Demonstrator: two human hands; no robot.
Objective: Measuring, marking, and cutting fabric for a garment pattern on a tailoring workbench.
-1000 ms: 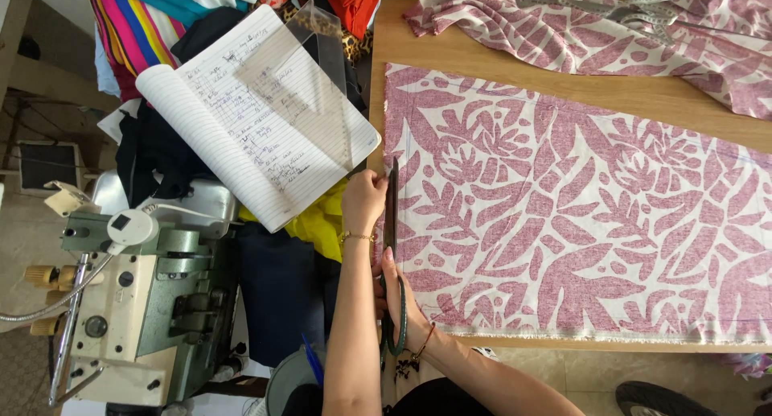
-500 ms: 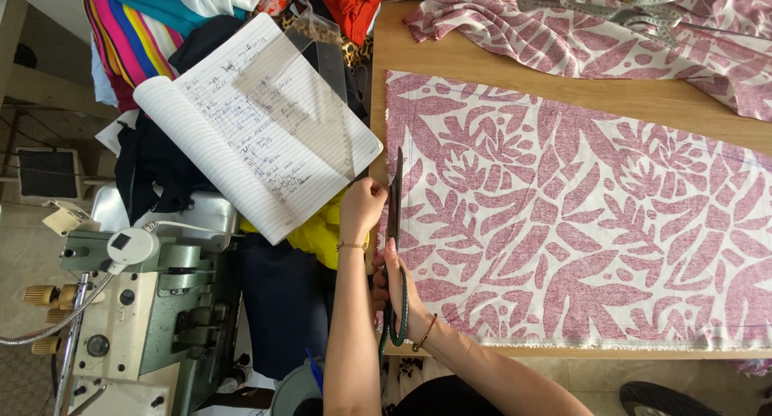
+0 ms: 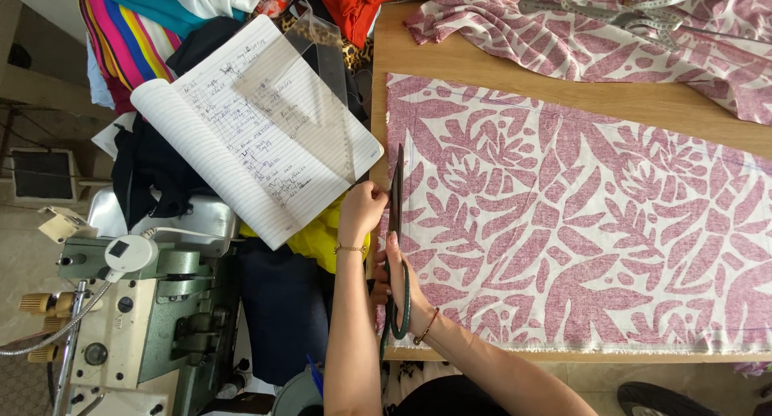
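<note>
A pink-and-white leaf-print fabric [image 3: 579, 215] lies flat on a wooden table [image 3: 482, 70]. My right hand [image 3: 396, 273] grips the green handles of long dark scissors [image 3: 395, 192], whose blades run along the fabric's left edge. My left hand [image 3: 362, 211] pinches that edge beside the blades, next to the table's left side. A gold bracelet shows on the left wrist and a thin band on the right.
An open lined notebook [image 3: 249, 134] with a clear ruler on it rests over piled clothes to the left. A green and cream sewing machine [image 3: 129, 319] stands at lower left. More of the same print fabric [image 3: 595, 30] is bunched at the table's far side.
The view has shifted slightly. The scissors and both hands have moved a little farther along the fabric's left edge.
</note>
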